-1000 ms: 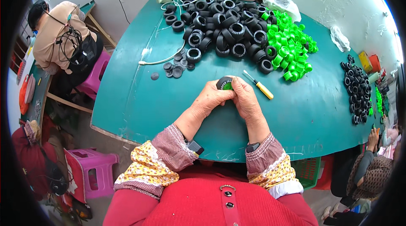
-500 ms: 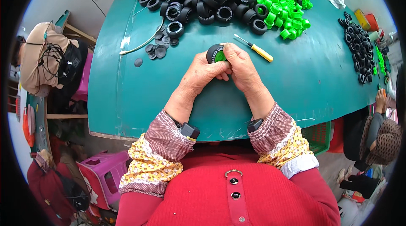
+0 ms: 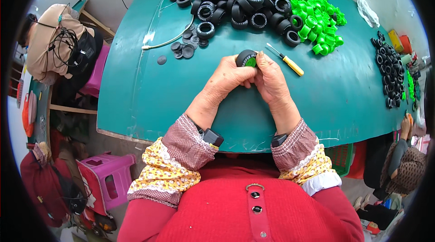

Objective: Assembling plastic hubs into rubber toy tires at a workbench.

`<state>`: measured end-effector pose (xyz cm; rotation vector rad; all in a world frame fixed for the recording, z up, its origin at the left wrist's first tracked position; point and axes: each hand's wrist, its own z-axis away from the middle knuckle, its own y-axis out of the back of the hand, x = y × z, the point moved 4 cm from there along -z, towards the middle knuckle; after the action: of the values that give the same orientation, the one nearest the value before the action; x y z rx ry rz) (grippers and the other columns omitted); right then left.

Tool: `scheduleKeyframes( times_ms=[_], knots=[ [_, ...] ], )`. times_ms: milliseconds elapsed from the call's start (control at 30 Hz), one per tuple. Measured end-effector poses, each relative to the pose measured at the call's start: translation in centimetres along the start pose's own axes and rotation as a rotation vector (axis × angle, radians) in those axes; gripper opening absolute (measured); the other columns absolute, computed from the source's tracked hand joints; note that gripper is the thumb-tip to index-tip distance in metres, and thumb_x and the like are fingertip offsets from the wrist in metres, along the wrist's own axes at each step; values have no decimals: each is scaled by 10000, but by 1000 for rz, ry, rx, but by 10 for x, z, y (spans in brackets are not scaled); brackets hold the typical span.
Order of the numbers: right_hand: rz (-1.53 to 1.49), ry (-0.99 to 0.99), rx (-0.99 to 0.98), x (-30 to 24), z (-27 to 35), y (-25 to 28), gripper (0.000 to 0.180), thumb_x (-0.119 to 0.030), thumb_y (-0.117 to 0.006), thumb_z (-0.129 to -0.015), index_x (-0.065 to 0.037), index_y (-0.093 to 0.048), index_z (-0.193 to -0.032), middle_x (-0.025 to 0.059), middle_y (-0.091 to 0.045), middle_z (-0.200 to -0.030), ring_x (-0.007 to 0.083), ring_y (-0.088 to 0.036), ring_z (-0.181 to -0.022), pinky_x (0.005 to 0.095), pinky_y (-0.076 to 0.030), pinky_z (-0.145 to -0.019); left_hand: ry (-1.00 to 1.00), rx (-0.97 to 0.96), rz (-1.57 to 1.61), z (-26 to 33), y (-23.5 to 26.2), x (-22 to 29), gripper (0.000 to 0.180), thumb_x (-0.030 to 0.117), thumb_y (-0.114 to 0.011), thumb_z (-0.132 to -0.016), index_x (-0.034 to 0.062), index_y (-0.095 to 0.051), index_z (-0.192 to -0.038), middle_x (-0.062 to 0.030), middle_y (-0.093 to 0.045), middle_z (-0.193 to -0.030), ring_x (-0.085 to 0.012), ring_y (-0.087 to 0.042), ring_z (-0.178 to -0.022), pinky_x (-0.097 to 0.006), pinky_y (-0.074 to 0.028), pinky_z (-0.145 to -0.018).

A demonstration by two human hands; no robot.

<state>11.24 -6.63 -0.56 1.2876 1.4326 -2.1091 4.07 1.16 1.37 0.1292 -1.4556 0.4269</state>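
The black tyre (image 3: 245,56) is between my two hands, just left of the yellow-handled screwdriver (image 3: 288,62), with a green hub (image 3: 250,62) showing in its middle. My left hand (image 3: 228,75) is curled around its left side and my right hand (image 3: 273,78) grips its right edge, thumb up at the rim; some fingers are hidden.

The screwdriver lies on a green tabletop (image 3: 344,99), smooth, faintly shiny and scuffed along its near edge. Beyond the screwdriver and spreading left is a heap of tyres (image 3: 242,4); beyond it to the right, touching that heap, is a pile of green hubs (image 3: 319,21). Grey discs (image 3: 187,51) and a white cable (image 3: 154,47) lie to its left. Well to its right are a crumpled plastic bag (image 3: 367,13) by the pale wall and a second heap of tyres (image 3: 390,72). Far to its left, off the table, sits a person in a beige top (image 3: 55,38).

Pale lettering curves round my tyre's sidewall, partly covered; several heaped tyres carry similar marks, too small to make out.

The tyre looks like matt rubber, a thick ring. The piled hubs are glossy, plastic-looking, short cylinders with flared rims. The discs are flat and dull. My sleeve covers (image 3: 170,169) are patterned cloth with white lace.
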Motion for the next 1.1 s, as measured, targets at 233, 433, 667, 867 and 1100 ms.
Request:
scheduleKeyframes(
  times_ms=[233,433,667,867,1100],
  knots=[
    [37,49,-21,-3,-1,-1,262,-284,-469,-897,-35,-546,-922,30,-569,-816,109,-526,-709,231,-427,-644,-88,138,115,-1,6,-2,158,169,-616,-756,15,-599,-789,-3,-551,-625,-51,-469,-493,-184,-365,-442],
    [95,102,-21,-10,1,0,266,-267,-471,-898,-25,-548,-977,31,-570,-888,104,-523,-754,236,-434,-685,-124,54,144,0,2,1,133,155,-622,-744,35,-611,-801,13,-548,-634,-43,-459,-491,-172,-361,-433],
    [268,186,-65,-17,5,-10,298,-269,-458,-905,-1,-535,-1009,37,-565,-886,98,-529,-815,239,-434,-737,-14,-19,-5,2,3,3,130,142,-614,-717,31,-613,-786,20,-536,-628,-52,-454,-476,-183,-348,-412],
    [220,172,-69,-19,11,-14,322,-299,-450,-904,2,-545,-964,56,-569,-842,118,-557,-725,240,-473,-649,-38,-81,-21,5,-2,8,135,154,-618,-726,25,-610,-765,19,-525,-613,-55,-452,-469,-187,-348,-413],
    [94,39,-22,-14,7,-2,311,-310,-461,-896,-13,-551,-883,61,-577,-760,134,-563,-627,262,-481,-549,37,-149,-88,2,-4,3,176,149,-589,-719,8,-569,-823,2,-524,-601,-64,-472,-475,-199,-376,-418]
  ],
)
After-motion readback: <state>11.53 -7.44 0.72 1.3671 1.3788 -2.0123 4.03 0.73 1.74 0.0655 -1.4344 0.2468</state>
